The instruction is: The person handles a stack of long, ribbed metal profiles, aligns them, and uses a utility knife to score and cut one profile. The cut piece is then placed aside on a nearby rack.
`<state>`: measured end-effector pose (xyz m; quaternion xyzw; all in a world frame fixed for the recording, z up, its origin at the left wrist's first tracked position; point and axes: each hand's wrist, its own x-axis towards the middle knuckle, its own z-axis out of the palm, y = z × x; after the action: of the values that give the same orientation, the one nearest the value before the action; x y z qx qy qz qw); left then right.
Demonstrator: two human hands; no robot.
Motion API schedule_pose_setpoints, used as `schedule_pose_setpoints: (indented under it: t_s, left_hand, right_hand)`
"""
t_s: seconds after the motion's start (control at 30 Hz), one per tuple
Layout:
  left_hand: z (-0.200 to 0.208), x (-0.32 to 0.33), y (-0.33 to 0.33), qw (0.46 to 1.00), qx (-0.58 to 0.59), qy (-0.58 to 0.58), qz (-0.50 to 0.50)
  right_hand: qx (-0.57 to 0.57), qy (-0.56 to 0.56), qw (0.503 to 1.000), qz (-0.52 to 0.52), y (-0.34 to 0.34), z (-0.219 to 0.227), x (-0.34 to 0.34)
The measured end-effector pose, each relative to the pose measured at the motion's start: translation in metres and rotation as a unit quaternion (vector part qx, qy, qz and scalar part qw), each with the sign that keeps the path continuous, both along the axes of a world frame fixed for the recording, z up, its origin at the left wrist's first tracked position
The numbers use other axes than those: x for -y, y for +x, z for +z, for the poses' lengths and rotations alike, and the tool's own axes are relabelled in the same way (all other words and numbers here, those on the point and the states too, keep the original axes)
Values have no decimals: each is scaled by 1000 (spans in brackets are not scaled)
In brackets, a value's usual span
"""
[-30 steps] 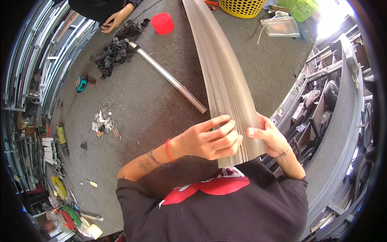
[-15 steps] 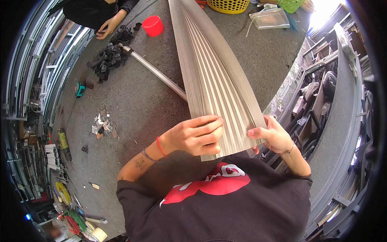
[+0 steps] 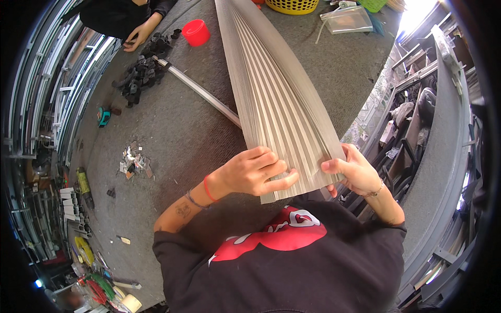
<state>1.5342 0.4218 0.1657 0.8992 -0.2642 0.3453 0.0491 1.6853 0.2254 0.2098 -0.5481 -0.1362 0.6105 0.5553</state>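
A long grey-beige sheet of pleated mesh (image 3: pixel 284 115) stretches from near my chest to the far side of the table, its folds fanned wider at the near end. My left hand (image 3: pixel 258 171) is closed on its near left part, fingers curled over the folds and the index finger reaching across them. At the near right corner, my right hand (image 3: pixel 357 169) pinches the edge with the thumb on top; its other fingers are mostly hidden underneath. Under the left side of the mesh runs a thin metal bar (image 3: pixel 203 95), partly covered.
On the grey table (image 3: pixel 182 130) lie a pile of black plastic parts (image 3: pixel 138 78), a red cup (image 3: pixel 195 33), a tape measure (image 3: pixel 104 116) and small scraps (image 3: pixel 135 163). A yellow basket (image 3: pixel 292 5) stands far off. Another person's hand (image 3: pixel 138 37) rests by the black parts.
My left hand has shifted slightly, its index finger now stretched further right across the folds. The near end of the mesh has risen a little. My right hand keeps its hold.
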Motion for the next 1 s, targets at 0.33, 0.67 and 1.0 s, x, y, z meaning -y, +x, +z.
schedule_pose_setpoints:
  t_s: [0.33,0.67,1.0]
  left_hand:
    - [-2,0,-2,999,28,-22,9]
    - [-2,-6,-9,997,62,-40,5]
    - [-2,4,-8,998,-13,-58,-37]
  right_hand:
    - [14,-33,999,0,5,-5,1]
    - [26,-20,999,27,10,-12,6]
    - [-70,41,993,86,-23,-20,-24]
